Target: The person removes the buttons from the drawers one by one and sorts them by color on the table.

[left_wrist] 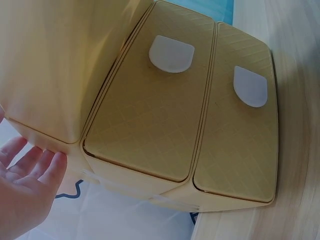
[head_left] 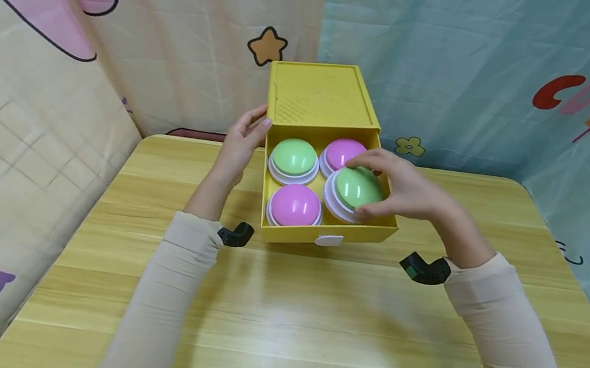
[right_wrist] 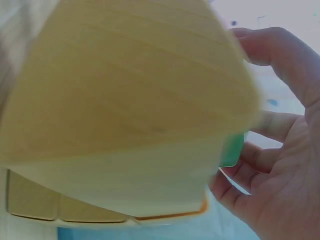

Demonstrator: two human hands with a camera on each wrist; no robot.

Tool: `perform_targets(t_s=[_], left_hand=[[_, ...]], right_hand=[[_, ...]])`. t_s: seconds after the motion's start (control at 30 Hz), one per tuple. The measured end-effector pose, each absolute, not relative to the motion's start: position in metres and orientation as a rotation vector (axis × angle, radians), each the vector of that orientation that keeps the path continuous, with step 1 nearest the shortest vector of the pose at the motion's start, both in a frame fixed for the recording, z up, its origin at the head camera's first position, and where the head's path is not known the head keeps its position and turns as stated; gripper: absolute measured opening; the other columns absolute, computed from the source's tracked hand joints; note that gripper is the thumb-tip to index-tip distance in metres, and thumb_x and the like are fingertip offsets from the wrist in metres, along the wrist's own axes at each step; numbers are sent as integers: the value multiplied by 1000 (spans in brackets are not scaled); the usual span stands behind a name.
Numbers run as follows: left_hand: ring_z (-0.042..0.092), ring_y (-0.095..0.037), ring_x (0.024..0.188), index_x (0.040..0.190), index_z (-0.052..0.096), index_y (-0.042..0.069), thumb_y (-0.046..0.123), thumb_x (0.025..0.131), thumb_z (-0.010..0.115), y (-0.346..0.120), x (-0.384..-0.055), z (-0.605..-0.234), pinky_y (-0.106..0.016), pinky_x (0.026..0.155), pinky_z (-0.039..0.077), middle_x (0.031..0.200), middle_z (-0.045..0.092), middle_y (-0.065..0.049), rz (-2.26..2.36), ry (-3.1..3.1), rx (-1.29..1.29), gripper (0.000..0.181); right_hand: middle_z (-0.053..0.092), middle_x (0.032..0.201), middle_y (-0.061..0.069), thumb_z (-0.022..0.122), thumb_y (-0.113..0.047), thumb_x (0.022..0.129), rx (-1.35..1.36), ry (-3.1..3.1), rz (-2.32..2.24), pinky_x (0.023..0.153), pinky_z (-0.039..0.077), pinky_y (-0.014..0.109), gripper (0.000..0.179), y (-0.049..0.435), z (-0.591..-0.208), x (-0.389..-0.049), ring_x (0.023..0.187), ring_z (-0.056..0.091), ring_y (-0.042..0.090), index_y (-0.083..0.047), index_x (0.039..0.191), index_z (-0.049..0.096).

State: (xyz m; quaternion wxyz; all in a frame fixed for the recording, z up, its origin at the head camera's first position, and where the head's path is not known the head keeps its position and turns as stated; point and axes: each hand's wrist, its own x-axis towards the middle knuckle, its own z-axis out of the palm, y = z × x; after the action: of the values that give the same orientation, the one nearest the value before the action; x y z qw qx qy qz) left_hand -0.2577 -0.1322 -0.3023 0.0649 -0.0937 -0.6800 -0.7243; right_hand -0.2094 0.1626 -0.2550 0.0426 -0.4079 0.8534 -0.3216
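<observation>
A yellow drawer cabinet (head_left: 321, 96) stands at the table's far edge, its top drawer (head_left: 293, 235) pulled out. My right hand (head_left: 404, 187) grips a green dome-topped button (head_left: 358, 188) with a white base, tilted at the drawer's right front; thumb and fingers lie on opposite sides. Another green button (head_left: 294, 157) sits at the back left, a pink button (head_left: 294, 205) at the front left. Behind my right fingers, a second pink button (head_left: 343, 152) is partly hidden. With fingers extended, my left hand (head_left: 238, 148) touches the cabinet's left side.
Two closed lower drawers with white handles (left_wrist: 171, 54) show in the left wrist view. The wooden table (head_left: 298, 323) stretches toward me. Printed curtains (head_left: 431, 58) hang close behind the cabinet and along both sides.
</observation>
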Motion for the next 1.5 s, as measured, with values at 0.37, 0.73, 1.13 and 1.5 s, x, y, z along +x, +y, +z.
perform_targets(t_s=[0.37,0.73,1.13,1.5], left_hand=[[41,-15,119,134,42,11,22,92,52,-133,-259,-305,-29,94,38,134,41,-2,-2168,-2040,-295,44],[41,-15,120,134,42,11,22,92,52,-134,-258,-304,-29,95,38,135,41,-1,-2167,-2043,-281,45],[41,-14,120,134,41,10,22,92,52,-133,-257,-304,-28,95,38,135,41,-1,-2171,-2025,-303,45],[40,-14,120,134,41,11,24,92,52,-132,-261,-306,-27,95,37,135,40,-1,-2189,-2024,-307,46]], right_hand=[[47,117,3,80,2,61,-1249,2820,-1116,77,41,19,67,205,-225,-185,98,43,10,-4,122,53],[44,116,2,78,4,63,-842,2964,-1080,74,35,9,66,270,-259,-167,95,39,8,-3,123,52],[39,120,20,76,-20,73,-566,2867,-971,74,44,41,67,300,-340,-158,98,41,33,3,127,43],[43,116,22,77,-27,71,-511,2818,-921,74,42,49,67,299,-396,-151,98,44,36,4,122,47]])
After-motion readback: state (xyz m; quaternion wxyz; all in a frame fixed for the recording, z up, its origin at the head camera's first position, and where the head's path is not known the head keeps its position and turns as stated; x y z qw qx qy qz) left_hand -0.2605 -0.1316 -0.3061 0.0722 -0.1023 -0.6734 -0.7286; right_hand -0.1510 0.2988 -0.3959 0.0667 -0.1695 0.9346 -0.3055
